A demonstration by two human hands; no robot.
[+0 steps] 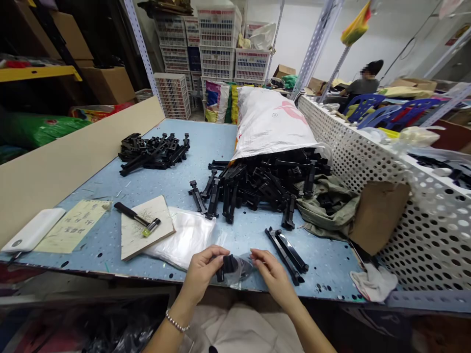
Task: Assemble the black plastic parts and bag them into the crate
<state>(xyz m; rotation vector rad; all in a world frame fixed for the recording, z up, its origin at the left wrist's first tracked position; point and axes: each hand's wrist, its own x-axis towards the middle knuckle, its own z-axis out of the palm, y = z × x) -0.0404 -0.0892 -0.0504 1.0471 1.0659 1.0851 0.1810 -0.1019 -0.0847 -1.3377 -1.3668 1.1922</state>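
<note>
At the near edge of the blue table (206, 142), my left hand (202, 272) and my right hand (270, 272) pinch a small clear plastic bag (241, 269) from either side. A black plastic part (226, 265) sits in the bag by my left fingers. A long black part (289, 252) lies just right of my right hand. More clear bags (186, 235) lie left of my left hand. A heap of black parts (265, 181) spills from a white sack (270, 122) ahead.
A second pile of black parts (152, 152) lies far left. A board (145, 225) carries a black-handled knife (136, 215). A paper note (73, 225) and a white power bank (33, 228) lie at the left. A perforated white panel (386, 166) bounds the right. A person (366, 81) sits far back.
</note>
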